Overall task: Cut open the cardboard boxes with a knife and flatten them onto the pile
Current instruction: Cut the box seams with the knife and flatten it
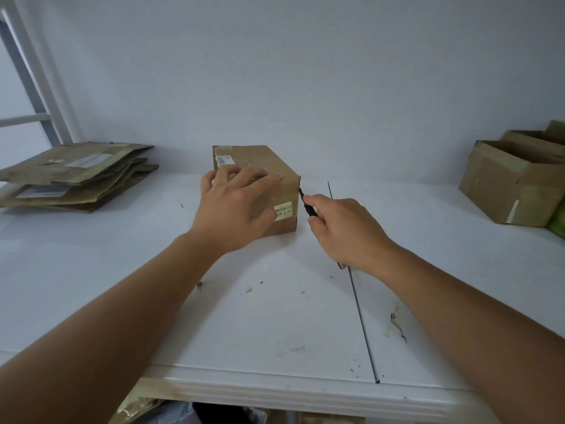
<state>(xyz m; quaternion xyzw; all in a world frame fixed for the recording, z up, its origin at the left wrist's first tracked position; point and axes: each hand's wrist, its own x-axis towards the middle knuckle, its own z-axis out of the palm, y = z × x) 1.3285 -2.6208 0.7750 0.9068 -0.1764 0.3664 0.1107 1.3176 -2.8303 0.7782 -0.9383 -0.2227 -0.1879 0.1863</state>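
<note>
At mid-worktop stood the sealed box, long axis running away from the person. Left hand lay spread over its near top, fingers straight, holding nothing. Right hand, its grip closed round the knife, sat just right of the box; the tip met the near right corner. Flattened pile lay well left.

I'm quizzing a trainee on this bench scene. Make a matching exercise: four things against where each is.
Things:
1. sealed box
2. flattened pile
3. knife
4. open boxes

Places:
A. far right of the table
B. in the right hand
C. far left of the table
D. centre, under the left hand

Pairs: 1-D, 2-C, 3-B, 4-A
</note>
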